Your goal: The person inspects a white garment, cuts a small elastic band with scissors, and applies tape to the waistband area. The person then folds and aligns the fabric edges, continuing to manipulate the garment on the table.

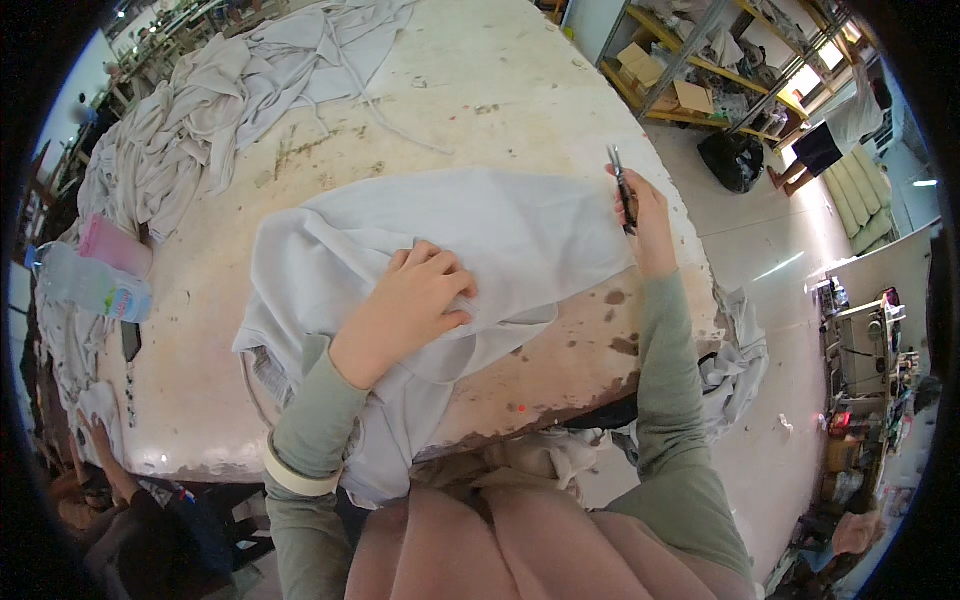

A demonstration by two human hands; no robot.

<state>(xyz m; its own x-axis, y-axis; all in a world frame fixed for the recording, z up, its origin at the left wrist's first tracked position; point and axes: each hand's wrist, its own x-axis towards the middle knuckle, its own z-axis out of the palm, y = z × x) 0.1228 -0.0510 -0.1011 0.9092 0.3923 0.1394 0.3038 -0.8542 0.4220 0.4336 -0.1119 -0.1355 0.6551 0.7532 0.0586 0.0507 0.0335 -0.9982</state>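
Observation:
A pale grey garment (pixel 520 230) lies spread on the worn cream table (pixel 480 110), with part hanging over the near edge. My left hand (pixel 410 305) rests on the middle of it, fingers apart and slightly bent, palm down. At the garment's right end, my right hand (pixel 645 215) is closed on small black-handled scissors (pixel 622 185), their silver blades pointing away from me, above the table near its right edge.
More grey fabric (pixel 220 95) is piled at the back left. A plastic bottle (pixel 90 285) and pink container (pixel 115 245) stand at the left. Co-workers (pixel 95 480) (pixel 840 130) appear at lower left and upper right. Shelves (pixel 690 60) and a cluttered rack (pixel 860 400) line the right.

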